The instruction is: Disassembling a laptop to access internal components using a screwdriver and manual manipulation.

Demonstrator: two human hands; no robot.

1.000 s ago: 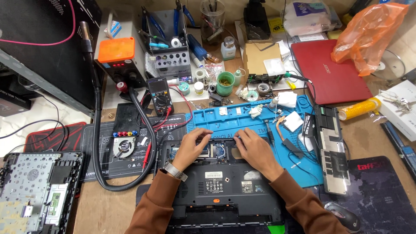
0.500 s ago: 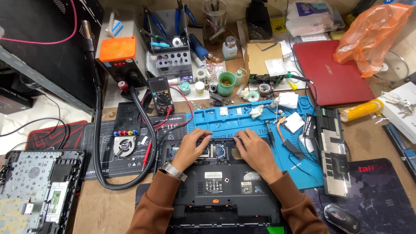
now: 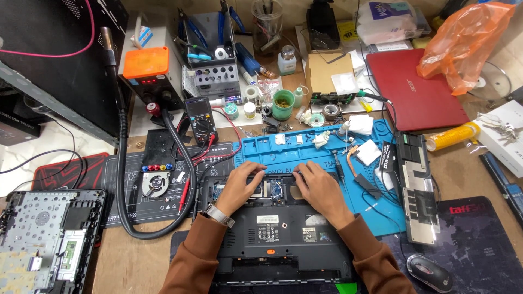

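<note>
An opened black laptop base (image 3: 272, 228) lies upside down in front of me, partly on a blue silicone work mat (image 3: 321, 152). My left hand (image 3: 239, 186) rests on its far edge, fingers curled over the exposed board area (image 3: 275, 188). My right hand (image 3: 318, 188) lies beside it, fingertips pressing on the same far edge. Both hands touch the laptop base; I cannot see a tool in either. A wristwatch sits on my left wrist. Brown sleeves cover both forearms.
A keyboard frame (image 3: 46, 239) lies at the left, a small fan (image 3: 157, 182) and a multimeter (image 3: 200, 120) beyond it. A red laptop (image 3: 417, 90), a black battery (image 3: 417, 185), a mouse (image 3: 430, 271), a tool rack (image 3: 210, 49) and an orange bag (image 3: 463, 38) crowd the bench.
Both hands stay on the laptop's far edge with only slight finger shifts. The view has barely moved.
</note>
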